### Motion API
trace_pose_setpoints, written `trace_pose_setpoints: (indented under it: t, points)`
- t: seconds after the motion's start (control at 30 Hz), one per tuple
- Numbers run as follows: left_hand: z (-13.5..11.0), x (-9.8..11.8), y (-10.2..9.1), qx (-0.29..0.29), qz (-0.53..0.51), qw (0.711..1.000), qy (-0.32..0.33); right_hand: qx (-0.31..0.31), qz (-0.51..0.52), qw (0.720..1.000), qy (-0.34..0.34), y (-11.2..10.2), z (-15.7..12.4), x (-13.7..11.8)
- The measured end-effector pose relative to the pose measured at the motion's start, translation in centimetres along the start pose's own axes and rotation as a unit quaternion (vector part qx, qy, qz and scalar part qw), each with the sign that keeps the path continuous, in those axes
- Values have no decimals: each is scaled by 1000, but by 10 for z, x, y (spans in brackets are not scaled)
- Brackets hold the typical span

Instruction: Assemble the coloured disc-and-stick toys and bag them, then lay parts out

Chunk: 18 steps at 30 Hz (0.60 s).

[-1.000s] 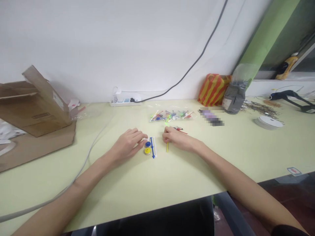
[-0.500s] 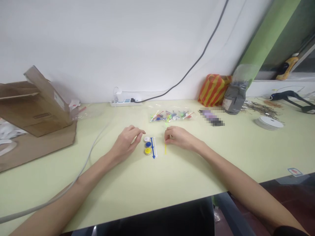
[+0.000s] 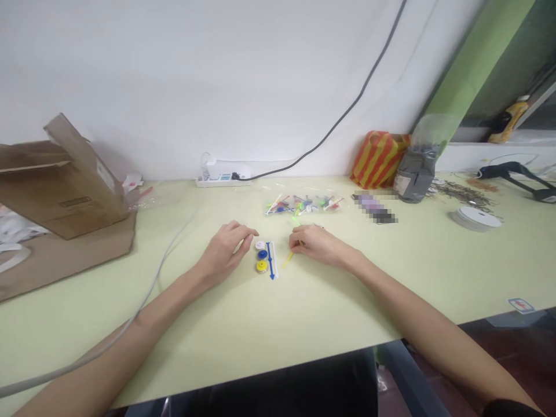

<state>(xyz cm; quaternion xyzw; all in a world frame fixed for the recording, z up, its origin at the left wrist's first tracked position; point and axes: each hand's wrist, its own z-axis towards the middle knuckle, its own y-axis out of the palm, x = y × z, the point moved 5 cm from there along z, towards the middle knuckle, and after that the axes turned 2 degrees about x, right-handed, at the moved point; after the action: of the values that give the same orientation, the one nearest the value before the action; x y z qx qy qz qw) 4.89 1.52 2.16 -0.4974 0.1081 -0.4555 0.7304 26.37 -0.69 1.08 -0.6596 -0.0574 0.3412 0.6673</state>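
Observation:
My right hand (image 3: 316,244) is shut on a thin yellow stick (image 3: 287,260), which tilts down to the left from its fingertips. My left hand (image 3: 226,250) rests on the pale green table (image 3: 217,324) with its fingers loosely curled, holding nothing. Just beyond its fingertips lie a white disc (image 3: 260,245), a blue disc (image 3: 262,254) and a yellow disc (image 3: 261,266). Between the hands is a blue arrow-shaped piece (image 3: 270,260) on a white strip.
A clear bag of small colourful parts (image 3: 302,204) lies beyond the hands. A grey cable (image 3: 143,295) crosses the table on the left, next to a cardboard box (image 3: 65,185). Further back are a power strip (image 3: 222,181), a striped bag (image 3: 379,160) and a white tape roll (image 3: 475,219).
The yellow stick has swung from nearly upright to tilted down-left in my right hand. My left hand has drawn back from the discs, uncovering the white one.

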Motion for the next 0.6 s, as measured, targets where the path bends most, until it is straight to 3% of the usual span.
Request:
trace_pose_setpoints:
  t: [0.17,0.37,0.6]
  points:
    - [-1,-2,1,-1,0,1000,-5,19,-21,999,38,-8,-3,-5]
    - [0,-1,1,-4,0,1000,-4,3,-45,996,77,1,-1,-2]
    - [0,-2,3,-16,-4,1000,-5,5,-31,998,58,9,1,-10]
